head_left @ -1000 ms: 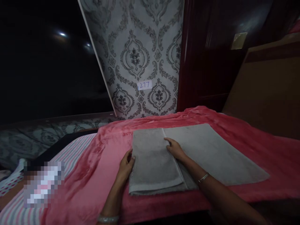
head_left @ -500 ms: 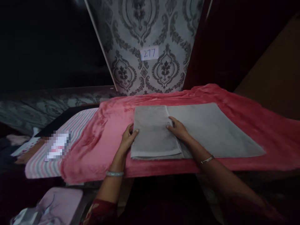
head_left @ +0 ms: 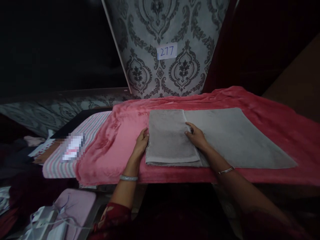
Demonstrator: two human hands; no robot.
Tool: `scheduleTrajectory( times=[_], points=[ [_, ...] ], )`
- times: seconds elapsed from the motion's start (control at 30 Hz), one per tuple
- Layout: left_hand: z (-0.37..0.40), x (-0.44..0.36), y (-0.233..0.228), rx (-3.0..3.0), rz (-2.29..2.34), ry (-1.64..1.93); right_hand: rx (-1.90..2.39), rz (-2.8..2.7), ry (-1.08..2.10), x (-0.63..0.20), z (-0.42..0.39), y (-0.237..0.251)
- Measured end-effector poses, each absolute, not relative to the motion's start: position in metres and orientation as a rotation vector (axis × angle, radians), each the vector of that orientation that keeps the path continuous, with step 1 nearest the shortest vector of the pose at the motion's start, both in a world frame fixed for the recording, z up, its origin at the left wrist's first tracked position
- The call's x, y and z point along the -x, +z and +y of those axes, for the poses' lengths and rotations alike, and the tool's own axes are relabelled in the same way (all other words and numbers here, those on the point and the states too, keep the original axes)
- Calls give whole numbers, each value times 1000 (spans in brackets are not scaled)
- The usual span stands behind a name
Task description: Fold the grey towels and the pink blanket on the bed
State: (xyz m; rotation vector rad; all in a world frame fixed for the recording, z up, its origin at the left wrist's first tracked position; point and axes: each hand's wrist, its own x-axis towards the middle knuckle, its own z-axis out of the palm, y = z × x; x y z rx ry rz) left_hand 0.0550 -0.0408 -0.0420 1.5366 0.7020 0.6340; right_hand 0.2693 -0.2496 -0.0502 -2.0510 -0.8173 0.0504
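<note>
A grey towel lies flat on a pink fleece blanket, its left third folded over onto itself. My left hand rests against the folded part's left edge, thumb on top of the cloth. On the fold's right edge lies my right hand, fingers flat and pressing the doubled layer down. Each wrist wears a bangle. Neither hand lifts the towel.
Patterned grey wallpaper with a label reading 277 stands behind the bed. A striped sheet shows at the left beyond the blanket. Below left, a pale pink case and white cables lie in the dark. A brown panel rises at right.
The camera tilted down and shifted, so the bed sits higher in view. Both hands stay on the folded section of the towel, almost unmoved relative to it.
</note>
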Motion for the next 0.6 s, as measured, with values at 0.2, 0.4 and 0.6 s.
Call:
scheduleTrajectory(
  times=[0.2,0.4,0.6],
  points=[
    [-40,-61,-46,-1564,650,645,2015,-802,58,-267,-250,-47],
    [-37,-63,-53,-1551,716,695,1924,-750,-19,-263,-251,-52],
    [-35,-59,-57,-1570,717,715,1939,-714,-62,-263,-249,-57]
  ],
)
